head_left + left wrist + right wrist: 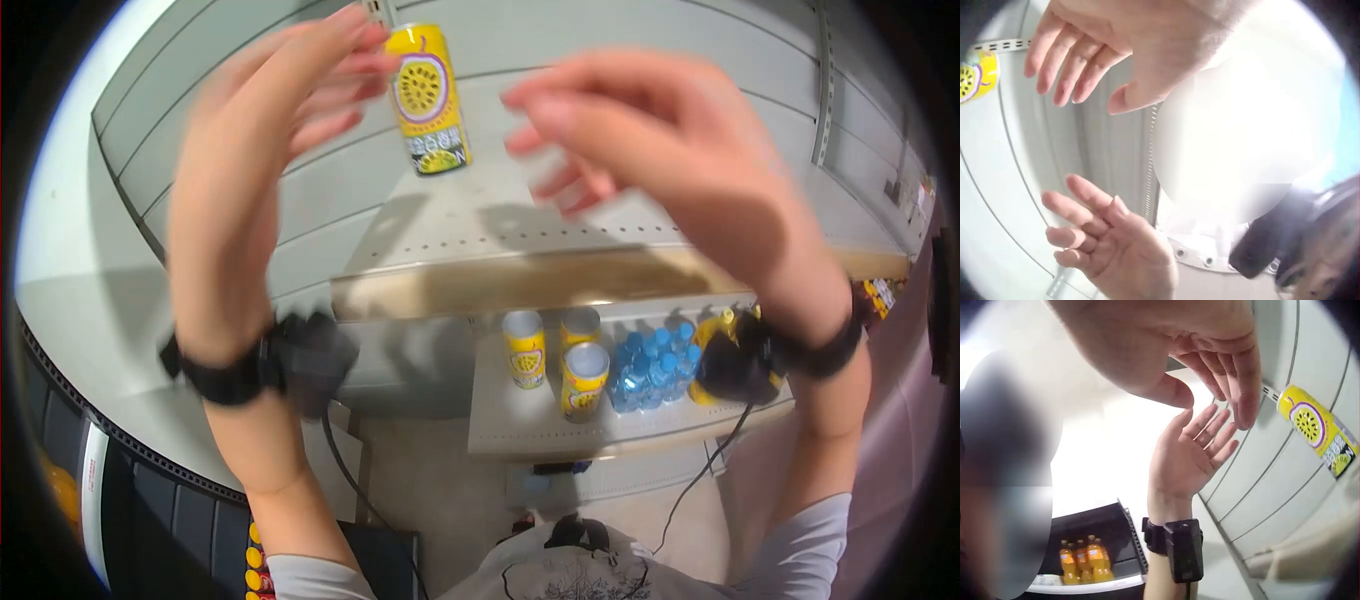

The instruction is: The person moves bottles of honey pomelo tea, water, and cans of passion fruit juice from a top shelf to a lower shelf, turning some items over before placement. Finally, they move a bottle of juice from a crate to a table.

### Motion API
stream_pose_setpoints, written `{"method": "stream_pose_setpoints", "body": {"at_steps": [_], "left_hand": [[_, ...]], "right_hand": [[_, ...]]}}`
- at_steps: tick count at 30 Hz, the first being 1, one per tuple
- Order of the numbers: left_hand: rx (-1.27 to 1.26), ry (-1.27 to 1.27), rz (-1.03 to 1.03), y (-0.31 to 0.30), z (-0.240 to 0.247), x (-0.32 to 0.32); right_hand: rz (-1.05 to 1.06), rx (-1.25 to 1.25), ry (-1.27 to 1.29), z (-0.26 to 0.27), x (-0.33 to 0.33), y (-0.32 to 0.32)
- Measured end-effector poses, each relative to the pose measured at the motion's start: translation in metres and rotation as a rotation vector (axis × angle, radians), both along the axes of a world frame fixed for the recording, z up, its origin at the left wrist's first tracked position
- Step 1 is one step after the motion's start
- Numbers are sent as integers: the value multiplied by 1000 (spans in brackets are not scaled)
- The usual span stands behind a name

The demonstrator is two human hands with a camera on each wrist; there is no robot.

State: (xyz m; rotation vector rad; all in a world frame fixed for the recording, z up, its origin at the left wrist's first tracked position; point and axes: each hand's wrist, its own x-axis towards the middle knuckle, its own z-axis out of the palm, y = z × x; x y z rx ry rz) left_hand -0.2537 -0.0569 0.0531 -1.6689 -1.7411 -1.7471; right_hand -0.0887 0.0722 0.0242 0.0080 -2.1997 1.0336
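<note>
A yellow drink can (428,100) with a passion fruit picture stands upright on the upper shelf (455,225). Just left of it my left hand (265,130) is raised with loosely spread fingers, the fingertips close to the can's edge in the head view. In the left wrist view that hand (1125,47) holds nothing, and the can (979,76) shows at the far left. To the right of the can, my right hand (650,135) hovers over the shelf, its fingers relaxed and bent inward. From the right wrist, the empty right hand (1191,350) appears apart from the can (1316,428).
Below, a lower shelf (500,435) carries several yellow cans (584,380) and a group of blue-capped water bottles (655,368). Panelled walls (620,25) stand behind the upper shelf. Cables (690,482) hang from both wrist cameras. Orange drink bottles (1088,559) sit on a dark rack.
</note>
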Motion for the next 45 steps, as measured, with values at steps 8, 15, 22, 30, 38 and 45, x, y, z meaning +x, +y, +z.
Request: {"method": "stream_pose_setpoints", "body": {"at_steps": [8, 15, 22, 30, 38, 45], "left_hand": [[-240, -90, 173, 92, 47, -102], [-418, -223, -35, 121, 17, -159], [-581, -310, 35, 114, 13, -162], [-576, -317, -222, 128, 3, -158], [-462, -428, -269, 143, -3, -171], [-338, -428, -137, 134, 6, -141]], "right_hand": [[-238, 403, -137, 69, -121, 76], [-168, -183, -265, 61, -159, 83], [-154, -203, -362, 43, -195, 103], [-139, -230, -422, 25, -220, 124], [-132, -196, -142, 8, -233, 128], [-135, -183, -19, 12, -226, 117]]}}
